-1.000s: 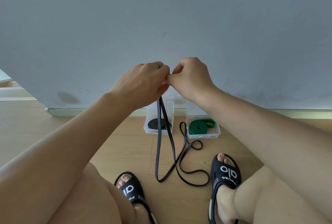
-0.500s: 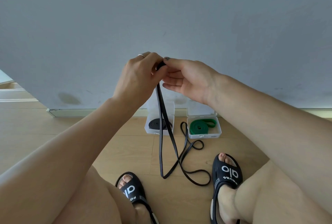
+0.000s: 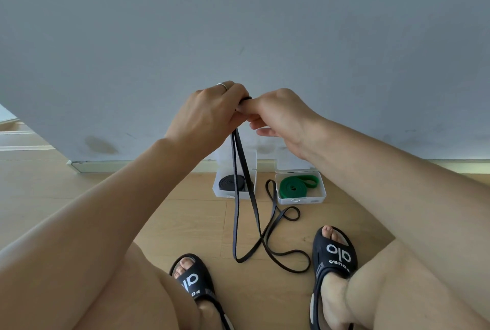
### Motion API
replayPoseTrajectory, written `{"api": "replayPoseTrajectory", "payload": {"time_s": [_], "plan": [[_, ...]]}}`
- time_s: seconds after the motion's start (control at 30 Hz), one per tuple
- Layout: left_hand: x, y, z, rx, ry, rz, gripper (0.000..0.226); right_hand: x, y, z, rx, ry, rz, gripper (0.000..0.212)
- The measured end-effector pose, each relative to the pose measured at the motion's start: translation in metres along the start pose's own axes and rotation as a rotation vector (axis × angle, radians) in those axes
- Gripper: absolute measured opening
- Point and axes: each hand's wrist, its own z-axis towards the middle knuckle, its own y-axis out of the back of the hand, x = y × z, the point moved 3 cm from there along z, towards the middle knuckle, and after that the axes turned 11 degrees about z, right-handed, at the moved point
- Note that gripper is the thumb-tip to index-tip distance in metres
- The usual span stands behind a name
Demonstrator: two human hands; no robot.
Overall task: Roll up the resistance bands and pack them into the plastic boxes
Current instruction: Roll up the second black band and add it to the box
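A long thin black resistance band hangs from both hands down to the wooden floor, where its slack lies in loops. My left hand grips its top end, a small rolled bit showing between the fingers. My right hand pinches the same end with thumb and forefinger, touching the left hand. By the wall stand two open clear plastic boxes: the left box holds a rolled black band, the right box holds a rolled green band.
A grey wall with a skirting strip rises just behind the boxes. My two feet in black sandals, the left one and the right one, rest on the floor either side of the band's loops. Bare knees fill the lower corners.
Both hands have kept turning the band's top end between the fingers. The right hand went from a fist to open fingers and back to a pinch. The hanging strands swayed slightly.
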Motion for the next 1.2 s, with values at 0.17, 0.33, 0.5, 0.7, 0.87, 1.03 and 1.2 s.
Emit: {"api": "replayPoseTrajectory", "payload": {"time_s": [0.17, 0.33, 0.5, 0.7, 0.87, 1.03, 1.2], "plan": [[0.001, -0.002, 0.001, -0.057, 0.163, -0.138, 0.013, 0.000, -0.001, -0.001, 0.050, -0.066, 0.129, 0.023], [-0.001, 0.001, -0.002, -0.052, 0.253, -0.262, 0.011, 0.002, 0.003, -0.002, 0.133, -0.068, 0.239, 0.019], [0.001, 0.002, -0.001, -0.028, 0.178, -0.209, 0.008, 0.002, 0.006, -0.002, 0.163, -0.051, 0.091, 0.026], [-0.002, -0.001, -0.001, 0.043, 0.036, -0.125, 0.010, 0.006, 0.007, -0.005, -0.053, 0.085, -0.083, 0.024], [0.000, 0.000, 0.000, 0.011, 0.057, -0.158, 0.009, 0.007, 0.010, -0.002, -0.106, 0.090, -0.004, 0.025], [0.001, 0.003, -0.001, -0.048, 0.258, -0.255, 0.008, 0.006, 0.011, -0.001, 0.037, -0.064, 0.280, 0.023], [0.005, 0.004, -0.004, 0.031, 0.343, -0.328, 0.015, 0.003, 0.009, -0.004, 0.123, -0.169, 0.413, 0.009]]}}
